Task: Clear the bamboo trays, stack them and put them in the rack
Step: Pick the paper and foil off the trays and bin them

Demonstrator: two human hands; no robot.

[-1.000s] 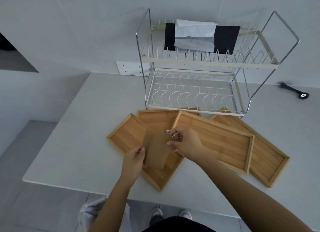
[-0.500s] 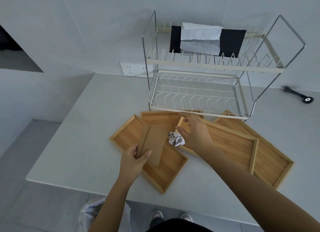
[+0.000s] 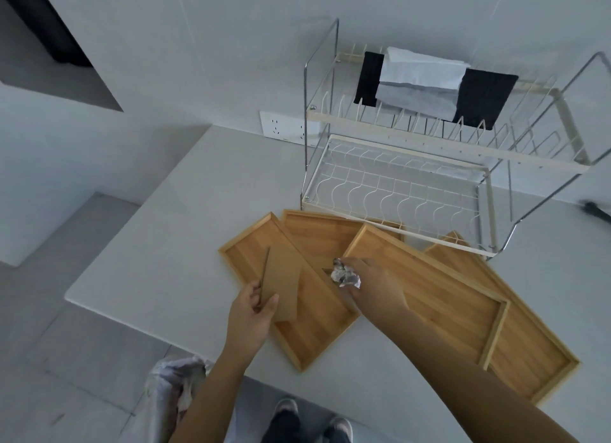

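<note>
While closed on the near edge of a brown card sheet point(image 3: 282, 288), left hand point(image 3: 253, 313) with thumb on top, grip pinched tight around that sheet, lifted slightly above the leftmost bamboo tray point(image 3: 317, 330). Just right of that grip, right hand point(image 3: 373, 285) reaching in from the near right, fingers curled around a crumpled foil ball point(image 3: 345, 275), grip narrow and holding it, over the spot where tray edges meet. Under and beyond the left grip, leftmost tray lying flat on the white desk point(image 3: 185, 231), one corner pointing toward the near edge. Directly under the right forearm and off to its right, a second bamboo tray point(image 3: 436, 293) resting on top of its neighbours, and past it, farther right, a third bamboo tray point(image 3: 529, 340) partly covered. Beyond both grips, a fourth bamboo tray point(image 3: 317, 231) tucked beneath the others, its far end touching or just under the front of the two-tier dish rack point(image 3: 396, 191). Lower tier of wire bare; upper tier, farther off, carrying black cloths point(image 3: 486, 95) and a folded white cloth point(image 3: 423, 75). Left of the rack, on the wall, a white socket strip point(image 3: 284, 128). Nearest of all, below the desk edge, shoes point(image 3: 310, 422) and a crumpled plastic bag point(image 3: 175, 393) on the floor.
</note>
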